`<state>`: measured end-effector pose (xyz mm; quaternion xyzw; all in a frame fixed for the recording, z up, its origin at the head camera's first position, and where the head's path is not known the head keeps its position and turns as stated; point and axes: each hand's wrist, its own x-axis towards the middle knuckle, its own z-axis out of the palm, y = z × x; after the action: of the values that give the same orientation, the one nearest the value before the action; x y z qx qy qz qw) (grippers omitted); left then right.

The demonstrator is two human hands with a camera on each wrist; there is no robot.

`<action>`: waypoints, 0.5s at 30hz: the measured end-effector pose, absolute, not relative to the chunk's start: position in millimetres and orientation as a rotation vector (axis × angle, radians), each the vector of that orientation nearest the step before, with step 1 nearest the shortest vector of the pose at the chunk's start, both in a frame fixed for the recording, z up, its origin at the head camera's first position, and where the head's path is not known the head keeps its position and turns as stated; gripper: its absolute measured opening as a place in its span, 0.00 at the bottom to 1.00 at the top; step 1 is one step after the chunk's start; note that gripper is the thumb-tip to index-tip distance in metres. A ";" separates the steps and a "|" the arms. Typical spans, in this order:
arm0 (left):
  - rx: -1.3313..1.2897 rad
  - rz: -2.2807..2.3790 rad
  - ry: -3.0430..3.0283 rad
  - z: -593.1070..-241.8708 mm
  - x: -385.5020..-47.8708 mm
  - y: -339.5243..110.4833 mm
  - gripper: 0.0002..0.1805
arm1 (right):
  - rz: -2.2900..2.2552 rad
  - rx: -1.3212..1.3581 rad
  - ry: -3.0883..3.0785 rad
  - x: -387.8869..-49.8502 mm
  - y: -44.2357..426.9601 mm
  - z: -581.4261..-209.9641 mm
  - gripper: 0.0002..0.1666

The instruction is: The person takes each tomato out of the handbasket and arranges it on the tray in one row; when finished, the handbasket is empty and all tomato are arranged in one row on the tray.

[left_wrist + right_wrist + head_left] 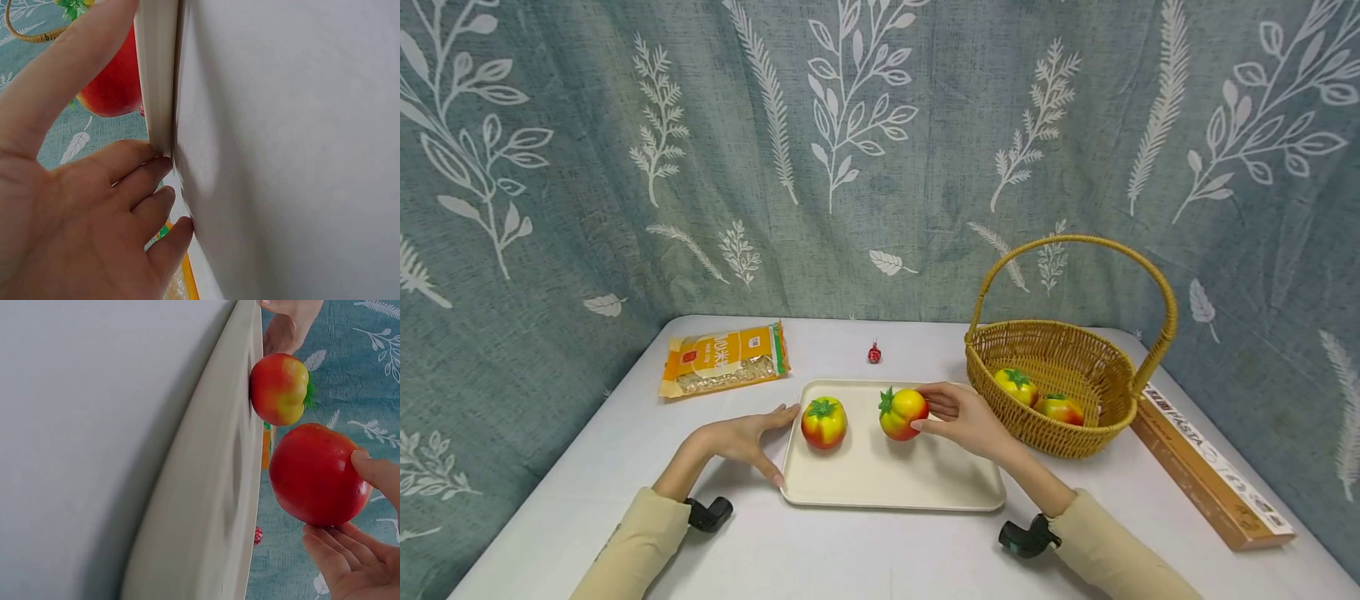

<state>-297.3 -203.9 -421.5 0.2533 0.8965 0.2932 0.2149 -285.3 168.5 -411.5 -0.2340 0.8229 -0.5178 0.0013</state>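
Note:
My right hand (964,419) pinches a red-and-yellow tomato (901,414) with a green leafy top between thumb and fingers, over the middle of the cream tray (887,492). In the right wrist view a narrow gap shows between this tomato (319,475) and the tray. A second tomato (823,423) sits at the tray's left end. With fingers and thumb spread, my left hand (741,440) touches the tray's left edge. The left wrist view has the fingertips against the tray rim (157,75). Two more tomatoes lie in the wicker basket (1037,437) at right.
An orange grain bag (726,360) lies at the back left. Behind the tray is a small red ornament (875,353). A long pasta box (1210,467) runs along the right side, beside the basket with its tall handle. A patterned curtain (850,250) stands behind the table.

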 end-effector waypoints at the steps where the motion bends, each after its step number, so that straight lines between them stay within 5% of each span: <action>1: 0.701 0.813 2.485 -421.4 -297.4 -204.0 0.64 | -1.627 -0.724 2.576 -285.4 166.3 -411.7 0.30; 15: 0.715 0.818 2.478 -421.9 -298.3 -204.1 0.64 | -1.530 -0.775 2.579 -285.7 147.5 -419.8 0.29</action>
<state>-298.3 -204.1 -421.9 0.2579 0.8942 0.2952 0.2161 -285.7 147.5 -419.8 -0.2503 0.8324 -0.4939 0.0221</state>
